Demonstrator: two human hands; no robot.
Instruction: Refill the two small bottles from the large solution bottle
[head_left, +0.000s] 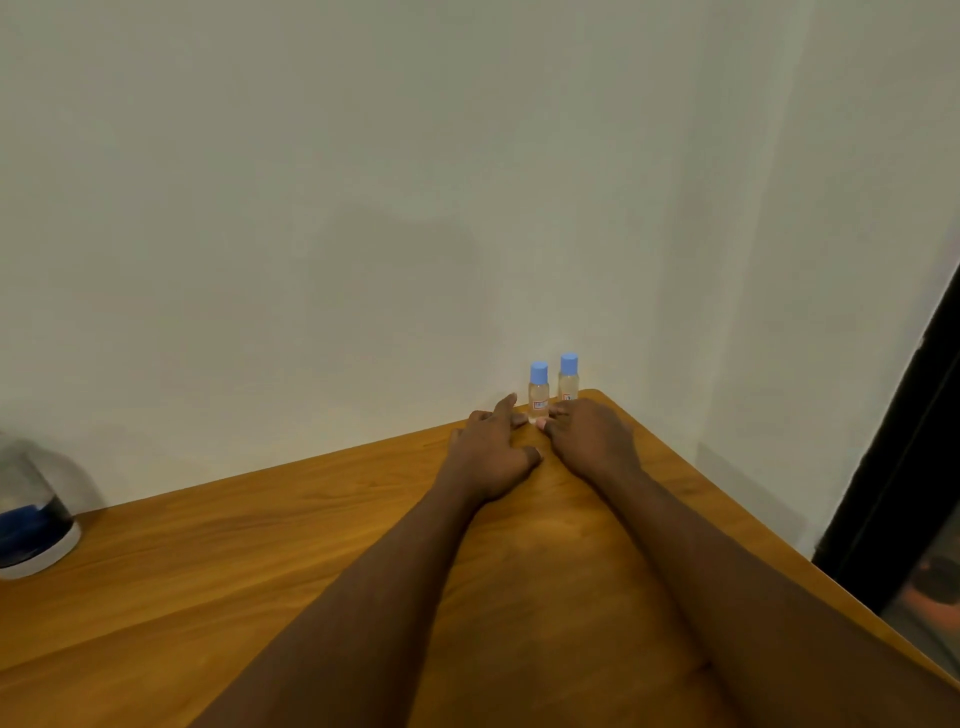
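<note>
Two arms of yours reach over the wood table (260, 571); clear jug (31, 514) w/ blue label at L edge. L hand (488, 452) relaxed, index straight beside near small bottle (538, 392). R hand (592, 441) has fingertips at its base, grip can't tell. 2nd small bottle (568, 379) just behind-right, both upright w/ blue caps in the far corner.

Two small clear plastic bottles (538, 396) with matt blue plastic caps (539, 371); smooth, satin-finished brown wooden table (260, 545); matt white painted wall (363, 208).

Two bottles (553, 387) upright at table's (260, 545) far corner.
</note>
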